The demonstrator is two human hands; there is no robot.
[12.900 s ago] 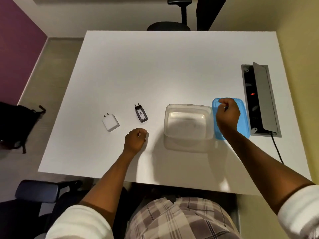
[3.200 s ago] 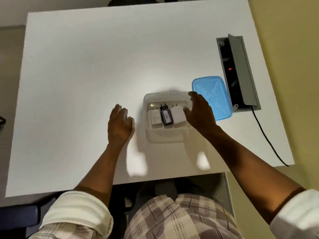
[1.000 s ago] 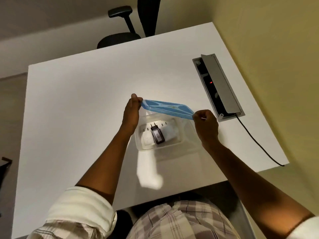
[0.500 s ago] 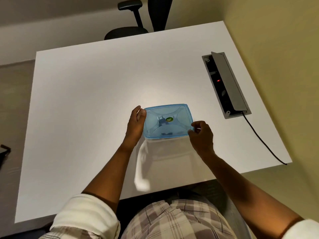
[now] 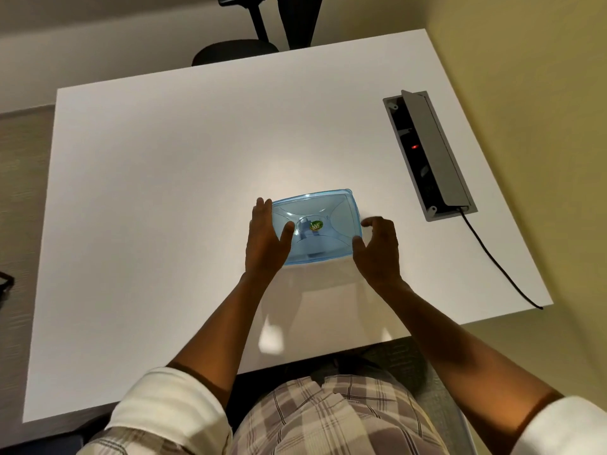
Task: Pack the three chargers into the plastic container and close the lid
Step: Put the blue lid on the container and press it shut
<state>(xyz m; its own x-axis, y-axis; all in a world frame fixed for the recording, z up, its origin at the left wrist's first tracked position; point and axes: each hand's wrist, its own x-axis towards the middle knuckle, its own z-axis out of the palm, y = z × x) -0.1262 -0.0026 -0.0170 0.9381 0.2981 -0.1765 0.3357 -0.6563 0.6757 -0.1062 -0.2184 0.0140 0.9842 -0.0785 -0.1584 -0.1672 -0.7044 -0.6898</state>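
While the blue lid [image 5: 323, 224] sits flat on the plastic container [image 5: 318, 259], I've got both hands at its short ends. Left hand [image 5: 265, 240]: palm against the left end, fingers extended up along the side, thumb lying over the lid's top surface. Hand is spread, not clamped around anything, only touching lid and container edge. Right hand [image 5: 377, 246]: fingers curled loosely, thumb at the lid's right edge; fingertips appear just off the rim. I can't tell whether it's touching or just clear, but it's loosely spread with nothing gripped.

Container is on the white table [image 5: 164, 192], centre-right, nearer my edge than the far one. Lid looks aligned with the rim all round; whether it's snapped down I can't tell from this view. Through the translucent lid I see a dark shape [image 5: 304, 228] near the middle, beside a small green sticker [image 5: 316, 225]. That's likely a charger, but the chargers aren't clearly distinguishable.

Right of the container, well apart: a grey cable box [image 5: 427, 152] recessed in the table, flap raised, red light inside, black cable [image 5: 499, 264] running off the table's near-right edge. Black office chair [image 5: 249, 44] beyond the far edge.
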